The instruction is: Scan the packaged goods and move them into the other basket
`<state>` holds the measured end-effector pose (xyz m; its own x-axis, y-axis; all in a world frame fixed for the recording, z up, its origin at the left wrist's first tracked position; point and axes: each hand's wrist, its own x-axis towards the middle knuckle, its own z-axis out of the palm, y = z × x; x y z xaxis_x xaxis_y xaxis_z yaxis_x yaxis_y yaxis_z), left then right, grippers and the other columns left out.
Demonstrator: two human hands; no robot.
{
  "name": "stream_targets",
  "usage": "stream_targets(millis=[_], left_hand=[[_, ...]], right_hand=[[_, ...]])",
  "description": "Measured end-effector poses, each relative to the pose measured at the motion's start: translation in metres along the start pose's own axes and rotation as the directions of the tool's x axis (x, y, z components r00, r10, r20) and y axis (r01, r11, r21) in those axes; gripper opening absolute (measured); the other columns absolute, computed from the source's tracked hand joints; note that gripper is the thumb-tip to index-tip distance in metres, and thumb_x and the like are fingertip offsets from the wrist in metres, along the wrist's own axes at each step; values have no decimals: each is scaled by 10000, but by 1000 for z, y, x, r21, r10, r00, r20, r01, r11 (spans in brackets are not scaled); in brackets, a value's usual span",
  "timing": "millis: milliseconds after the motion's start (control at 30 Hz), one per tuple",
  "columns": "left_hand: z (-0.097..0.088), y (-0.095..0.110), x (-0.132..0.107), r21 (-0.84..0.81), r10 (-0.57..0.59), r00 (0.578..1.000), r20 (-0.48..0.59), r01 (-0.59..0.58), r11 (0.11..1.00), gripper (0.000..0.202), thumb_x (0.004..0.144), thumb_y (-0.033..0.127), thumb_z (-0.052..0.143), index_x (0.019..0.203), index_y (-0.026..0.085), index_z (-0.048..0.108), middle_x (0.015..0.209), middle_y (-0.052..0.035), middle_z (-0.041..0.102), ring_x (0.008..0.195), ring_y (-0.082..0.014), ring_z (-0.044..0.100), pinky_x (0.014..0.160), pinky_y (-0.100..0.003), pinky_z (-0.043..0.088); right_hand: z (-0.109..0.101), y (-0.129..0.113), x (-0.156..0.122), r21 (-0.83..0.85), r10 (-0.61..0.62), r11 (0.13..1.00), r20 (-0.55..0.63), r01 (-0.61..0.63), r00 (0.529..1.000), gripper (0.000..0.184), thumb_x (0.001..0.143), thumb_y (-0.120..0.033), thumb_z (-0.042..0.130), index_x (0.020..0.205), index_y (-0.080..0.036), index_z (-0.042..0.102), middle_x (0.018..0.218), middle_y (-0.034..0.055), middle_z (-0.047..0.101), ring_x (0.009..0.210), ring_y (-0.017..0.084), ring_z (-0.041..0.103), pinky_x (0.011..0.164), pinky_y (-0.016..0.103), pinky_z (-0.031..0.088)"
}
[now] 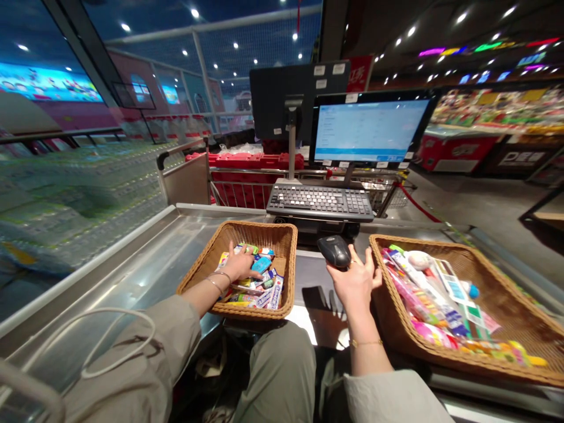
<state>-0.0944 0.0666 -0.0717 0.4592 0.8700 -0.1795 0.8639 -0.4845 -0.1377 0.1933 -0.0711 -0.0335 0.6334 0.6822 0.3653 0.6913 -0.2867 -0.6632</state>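
Grey-green sleeves frame the head view. Left hand (240, 265), bracelets at the wrist, lies fingers-down on small glossy packets (259, 288) in the left woven basket (200, 267), closing on a blue one (261, 265); their print is too small to read. Right hand (355, 279) is wrapped around a black barcode scanner (335, 250) over the steel counter (145, 258). Beside it, the right wicker basket (506, 294) holds more packets below a keyboard (321, 201) and lit screen (369, 130).

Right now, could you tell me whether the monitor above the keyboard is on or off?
On. The monitor glows pale blue-white with faint rows of text, too small to read, while the second screen beside it faces away, showing only its dark back.
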Motion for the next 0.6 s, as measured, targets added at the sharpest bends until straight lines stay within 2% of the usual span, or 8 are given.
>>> stream_targets(millis=[133, 233, 367, 600], left_hand=[[3, 3, 1, 2, 39, 995, -94, -38, 999, 668, 721, 698, 711, 1201, 234, 684, 1539, -168, 459, 1460, -442, 305, 1091, -781, -98], [9, 0, 3, 6, 123, 982, -142, -123, 992, 610, 713, 644, 755, 1203, 288, 688, 1533, -119, 483, 1458, -448, 309, 1097, -777, -96], [19, -7, 9, 25, 209, 964, -163, -208, 978, 360, 755, 528, 771, 1059, 337, 748, 1456, -65, 576, 1465, -444, 299, 1094, -775, -96], [17, -10, 10, 93, 271, 941, -202, -257, 962, 130, 821, 362, 735, 807, 234, 751, 1391, -88, 630, 1436, -399, 383, 1119, -752, -94]], right_hand=[[2, 3, 1, -9, 0, 1000, -8, 0, 1000, 390, 693, -409, 671, 1035, -231, 731, 1388, 115, 600, 1438, 321, 307, 1143, 578, 156], [2, 4, 1, -8, 2, 1000, -19, -2, 1000, 381, 696, -399, 678, 1034, -233, 736, 1389, 116, 600, 1436, 318, 314, 1141, 566, 151], [1, 2, 1, -7, 4, 1000, -30, -5, 1000, 406, 699, -393, 685, 1063, -221, 734, 1399, 134, 589, 1438, 313, 318, 1142, 549, 152], [-1, 2, 0, -13, 9, 1000, -12, -9, 1000, 452, 707, -397, 682, 1107, -191, 719, 1446, 165, 541, 1452, 297, 305, 1151, 537, 142]])
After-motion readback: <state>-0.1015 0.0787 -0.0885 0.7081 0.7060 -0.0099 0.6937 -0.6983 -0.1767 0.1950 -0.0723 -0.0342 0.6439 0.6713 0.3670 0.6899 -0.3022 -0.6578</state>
